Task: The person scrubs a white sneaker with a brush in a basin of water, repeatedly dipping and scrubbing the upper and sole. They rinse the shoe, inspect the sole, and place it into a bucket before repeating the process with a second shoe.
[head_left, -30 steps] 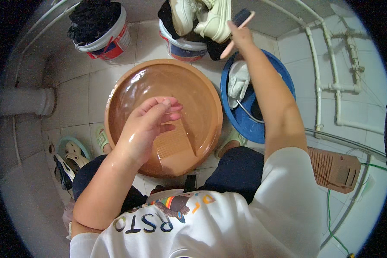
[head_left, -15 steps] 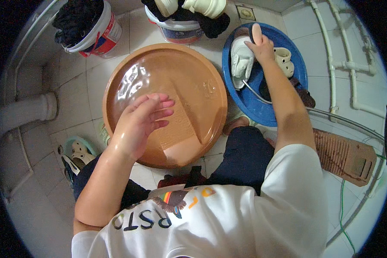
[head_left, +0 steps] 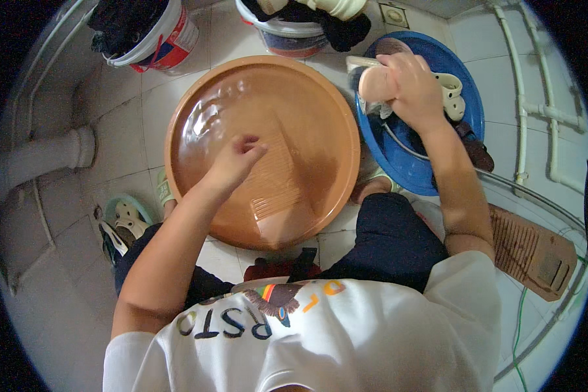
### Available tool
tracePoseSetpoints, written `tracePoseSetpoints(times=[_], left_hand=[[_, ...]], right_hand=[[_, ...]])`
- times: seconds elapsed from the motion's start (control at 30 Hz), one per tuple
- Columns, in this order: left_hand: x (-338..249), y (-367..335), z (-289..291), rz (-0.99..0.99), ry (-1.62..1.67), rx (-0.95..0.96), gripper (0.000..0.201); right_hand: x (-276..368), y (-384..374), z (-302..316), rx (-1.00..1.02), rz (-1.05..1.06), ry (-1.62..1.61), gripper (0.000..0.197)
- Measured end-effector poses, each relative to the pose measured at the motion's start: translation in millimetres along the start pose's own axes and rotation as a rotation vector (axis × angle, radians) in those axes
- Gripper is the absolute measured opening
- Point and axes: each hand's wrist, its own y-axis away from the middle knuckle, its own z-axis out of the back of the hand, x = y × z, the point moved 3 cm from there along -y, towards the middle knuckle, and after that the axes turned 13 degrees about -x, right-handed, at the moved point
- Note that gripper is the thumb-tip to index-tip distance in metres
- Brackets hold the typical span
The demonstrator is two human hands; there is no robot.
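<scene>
My right hand (head_left: 415, 85) is closed on a slipper (head_left: 376, 85) with a pale pink oval face, holding it over the left part of the blue basin (head_left: 475, 130). Blur and my fingers hide part of the slipper, and a cream piece sticks out behind it. Cream clogs (head_left: 453, 104) and dark footwear (head_left: 475, 153) are in that basin, with a thin grey hose beside them. Above the water in the large brown basin (head_left: 176, 140) hovers my left hand (head_left: 238, 159), fingers curled in and holding nothing. A ribbed washboard (head_left: 276, 186) lies sunk in that basin.
Two buckets, one with dark cloth (head_left: 127, 26) and another bucket (head_left: 291, 42) topped with pale shoes, stand beyond the brown basin. A brown washboard (head_left: 532, 251) lies at right, beside hoses. Pale clogs (head_left: 129, 219) sit in a green container at left. Pipes (head_left: 519, 111) line the right wall.
My right hand has lifted the slipper and turned its pink face upward, bringing it nearer to me. The spread fingers of my left hand have curled in. The view has shifted slightly.
</scene>
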Motion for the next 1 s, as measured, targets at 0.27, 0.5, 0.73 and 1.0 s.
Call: tracePoseSetpoints(times=[0.27, 0.5, 0.73, 1.0], left_hand=[[-7.9, -51.2, -1.3, -0.824, -0.130, -0.214, 0.099], [148.5, -107.4, 27.3, -0.108, 0.038, 0.048, 0.056], [191.0, -128.4, 13.6, -0.161, -0.970, 0.171, 0.040], [200.7, -135.5, 13.2, 0.084, -0.730, 0.111, 0.043]], right_hand=[[65.6, -40.4, -39.4, -0.072, -0.514, -0.786, 0.052], [93.2, 21.7, -193.5, 0.404, -0.689, -0.520, 0.071], [104.3, 103.7, -270.2, 0.714, -0.641, -0.286, 0.051], [135.3, 70.2, -279.3, 0.470, -0.825, -0.690, 0.032]])
